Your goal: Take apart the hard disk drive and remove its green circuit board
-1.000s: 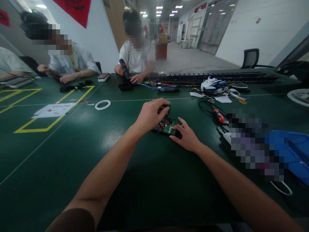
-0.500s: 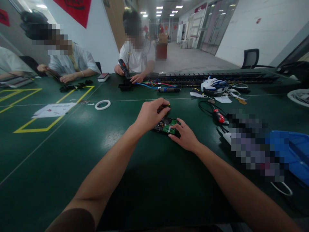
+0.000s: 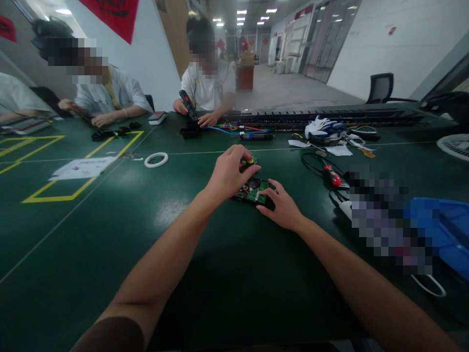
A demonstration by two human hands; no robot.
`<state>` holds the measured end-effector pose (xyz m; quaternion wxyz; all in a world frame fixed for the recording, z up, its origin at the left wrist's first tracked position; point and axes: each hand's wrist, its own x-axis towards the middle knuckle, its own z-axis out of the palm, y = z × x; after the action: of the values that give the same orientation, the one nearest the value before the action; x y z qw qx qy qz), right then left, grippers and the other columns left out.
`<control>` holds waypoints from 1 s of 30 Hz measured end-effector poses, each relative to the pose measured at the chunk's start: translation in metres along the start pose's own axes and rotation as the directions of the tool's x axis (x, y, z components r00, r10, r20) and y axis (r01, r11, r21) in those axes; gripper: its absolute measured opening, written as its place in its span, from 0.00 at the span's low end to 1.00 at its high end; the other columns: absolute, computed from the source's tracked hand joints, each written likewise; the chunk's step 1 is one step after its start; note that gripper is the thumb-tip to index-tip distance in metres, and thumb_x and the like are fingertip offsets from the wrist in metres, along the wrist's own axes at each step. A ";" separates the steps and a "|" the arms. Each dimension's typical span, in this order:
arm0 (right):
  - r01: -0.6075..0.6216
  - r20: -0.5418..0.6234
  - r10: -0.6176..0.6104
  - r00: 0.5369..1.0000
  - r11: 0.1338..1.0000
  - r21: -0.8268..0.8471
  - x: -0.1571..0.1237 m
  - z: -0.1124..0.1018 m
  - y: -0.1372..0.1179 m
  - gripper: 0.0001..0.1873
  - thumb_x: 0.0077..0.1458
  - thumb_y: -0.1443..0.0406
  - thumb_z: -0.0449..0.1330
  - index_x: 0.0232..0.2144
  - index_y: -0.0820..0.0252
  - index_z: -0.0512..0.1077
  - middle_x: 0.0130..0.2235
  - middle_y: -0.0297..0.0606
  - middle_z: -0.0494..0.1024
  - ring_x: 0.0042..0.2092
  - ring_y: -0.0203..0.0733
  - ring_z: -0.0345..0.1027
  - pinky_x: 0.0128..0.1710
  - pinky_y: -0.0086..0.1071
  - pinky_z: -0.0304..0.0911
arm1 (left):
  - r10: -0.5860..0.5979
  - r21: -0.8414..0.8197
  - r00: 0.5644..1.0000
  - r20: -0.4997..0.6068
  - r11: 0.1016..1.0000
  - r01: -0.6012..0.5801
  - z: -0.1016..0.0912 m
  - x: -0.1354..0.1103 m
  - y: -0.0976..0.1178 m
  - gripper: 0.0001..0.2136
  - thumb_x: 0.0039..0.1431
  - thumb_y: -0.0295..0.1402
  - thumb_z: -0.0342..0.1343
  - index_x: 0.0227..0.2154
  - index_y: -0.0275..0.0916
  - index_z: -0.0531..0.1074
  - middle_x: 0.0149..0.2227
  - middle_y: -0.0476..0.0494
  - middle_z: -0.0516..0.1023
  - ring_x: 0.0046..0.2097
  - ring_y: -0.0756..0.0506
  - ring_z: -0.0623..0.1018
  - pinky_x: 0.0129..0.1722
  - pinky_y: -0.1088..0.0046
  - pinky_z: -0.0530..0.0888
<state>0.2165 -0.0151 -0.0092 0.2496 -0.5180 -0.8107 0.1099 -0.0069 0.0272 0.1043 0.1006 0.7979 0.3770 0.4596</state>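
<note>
An opened black electronic device (image 3: 252, 190) lies flat on the green table in the middle of the view, with a green circuit board (image 3: 263, 187) inside it. My right hand (image 3: 280, 205) grips the device's right end between thumb and fingers. Over the device's left far side, my left hand (image 3: 233, 171) is closed in a pinch on a small green circuit board with a yellow part (image 3: 252, 161). Much of that small piece is hidden by my fingers. Whether it still touches the device I cannot tell.
A white tape roll (image 3: 156, 160) and a printed sheet (image 3: 80, 167) lie to the left. To the right are a red-handled tool (image 3: 332, 176), gloves (image 3: 324, 128) and a blue tray (image 3: 445, 227). Across the table a co-worker's hands (image 3: 208, 119) handle a black tool (image 3: 188, 105) beside coloured wires.
My left hand has risen slightly and its fingers have tilted, so more green and yellow of the small piece shows. My right hand and the device have hardly moved.
</note>
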 end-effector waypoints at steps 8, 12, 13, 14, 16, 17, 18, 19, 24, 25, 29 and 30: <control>0.020 -0.007 -0.020 1.000 1.000 0.012 0.000 0.000 0.001 0.22 0.61 0.52 0.65 0.54 0.50 0.71 0.69 0.48 0.57 0.53 0.54 0.72 0.55 0.60 0.69 | 0.079 0.097 0.996 0.029 0.992 -0.081 -0.003 0.002 0.003 0.08 0.63 0.25 0.60 0.42 0.43 0.75 0.45 0.43 0.77 0.47 0.44 0.78 0.50 0.63 0.77; 0.011 -0.001 -0.011 1.000 1.000 0.007 0.000 0.000 0.000 0.22 0.61 0.51 0.64 0.54 0.50 0.71 0.69 0.48 0.56 0.54 0.55 0.71 0.56 0.60 0.68 | 0.060 0.090 0.997 0.051 0.994 -0.065 -0.005 0.002 0.002 0.10 0.63 0.23 0.58 0.44 0.43 0.77 0.45 0.44 0.80 0.47 0.44 0.80 0.50 0.63 0.77; 0.005 0.006 -0.005 1.000 1.000 0.004 0.000 -0.001 -0.001 0.22 0.61 0.51 0.64 0.55 0.50 0.71 0.69 0.48 0.56 0.54 0.55 0.71 0.56 0.60 0.68 | 0.058 0.077 0.996 0.062 0.995 -0.062 -0.005 0.002 0.001 0.10 0.63 0.24 0.59 0.44 0.43 0.77 0.45 0.45 0.81 0.46 0.44 0.80 0.50 0.63 0.77; 0.001 0.014 -0.001 1.000 1.000 0.001 0.000 -0.001 -0.001 0.23 0.61 0.51 0.64 0.55 0.50 0.71 0.69 0.48 0.55 0.55 0.56 0.71 0.56 0.60 0.68 | 0.053 0.060 0.996 0.071 0.997 -0.058 -0.004 0.001 -0.001 0.09 0.63 0.25 0.60 0.45 0.42 0.77 0.45 0.45 0.82 0.46 0.45 0.81 0.50 0.63 0.78; -0.003 0.024 0.003 1.000 1.000 0.000 0.000 -0.001 -0.001 0.23 0.61 0.51 0.64 0.55 0.51 0.71 0.69 0.48 0.55 0.55 0.55 0.71 0.56 0.59 0.68 | 0.035 0.026 0.996 0.077 0.999 -0.037 -0.003 0.001 -0.004 0.09 0.63 0.28 0.62 0.45 0.42 0.77 0.43 0.45 0.82 0.44 0.45 0.81 0.47 0.65 0.78; -0.003 0.023 0.003 1.000 1.000 0.000 0.000 -0.001 -0.001 0.23 0.61 0.52 0.64 0.55 0.51 0.71 0.69 0.48 0.55 0.55 0.55 0.71 0.57 0.59 0.68 | 0.022 0.012 0.997 0.069 1.000 -0.023 -0.001 0.000 -0.005 0.09 0.62 0.30 0.63 0.45 0.41 0.76 0.42 0.45 0.82 0.42 0.45 0.81 0.45 0.66 0.79; -0.001 0.020 0.001 1.000 1.000 0.000 0.000 -0.001 -0.001 0.23 0.61 0.52 0.64 0.55 0.51 0.71 0.69 0.48 0.55 0.55 0.55 0.71 0.57 0.58 0.68 | 0.008 0.002 0.998 0.059 1.000 -0.009 0.000 0.000 -0.005 0.10 0.61 0.32 0.65 0.45 0.41 0.76 0.42 0.45 0.82 0.41 0.46 0.81 0.43 0.67 0.79; 0.002 0.017 -0.002 1.000 1.000 0.000 0.000 -0.001 0.000 0.23 0.61 0.52 0.64 0.55 0.51 0.71 0.69 0.48 0.55 0.55 0.55 0.71 0.58 0.58 0.67 | -0.003 -0.005 0.999 0.049 1.000 0.003 0.001 0.000 -0.005 0.10 0.60 0.33 0.66 0.44 0.41 0.76 0.42 0.45 0.81 0.40 0.46 0.80 0.41 0.69 0.79; 0.000 0.022 -0.001 1.000 1.000 0.008 0.000 0.000 0.001 0.23 0.61 0.52 0.64 0.55 0.51 0.71 0.69 0.47 0.55 0.57 0.56 0.70 0.59 0.58 0.66 | -0.012 0.020 1.000 -0.027 1.000 0.013 0.001 0.001 0.001 0.09 0.57 0.32 0.69 0.36 0.40 0.74 0.42 0.44 0.77 0.42 0.47 0.78 0.36 0.73 0.78; -0.001 0.022 0.000 1.000 1.000 0.009 0.000 -0.001 0.001 0.23 0.61 0.52 0.64 0.55 0.50 0.70 0.69 0.47 0.55 0.58 0.56 0.69 0.59 0.58 0.65 | -0.008 0.027 0.999 -0.041 1.000 0.009 0.001 0.001 0.003 0.07 0.58 0.31 0.68 0.34 0.39 0.74 0.42 0.44 0.77 0.43 0.46 0.78 0.36 0.73 0.77; -0.008 0.031 0.008 0.999 1.000 0.003 0.000 -0.002 0.000 0.23 0.61 0.51 0.64 0.56 0.50 0.70 0.69 0.47 0.55 0.58 0.58 0.69 0.58 0.59 0.66 | 0.007 0.007 1.000 -0.019 1.000 -0.007 -0.001 0.002 0.004 0.03 0.61 0.29 0.64 0.34 0.40 0.75 0.39 0.46 0.78 0.41 0.47 0.78 0.39 0.71 0.77; -0.010 0.034 0.010 0.999 1.000 0.001 0.000 -0.002 0.000 0.23 0.61 0.51 0.64 0.56 0.50 0.70 0.69 0.47 0.55 0.58 0.57 0.69 0.58 0.59 0.67 | 0.012 -0.004 1.000 -0.006 1.000 -0.012 -0.001 0.002 0.003 0.02 0.61 0.29 0.63 0.34 0.40 0.75 0.38 0.47 0.79 0.41 0.47 0.78 0.41 0.70 0.78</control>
<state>0.2174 -0.0157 -0.0073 0.2358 -0.5201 -0.8120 0.1206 -0.0057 0.0259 0.1076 0.0983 0.7985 0.3716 0.4633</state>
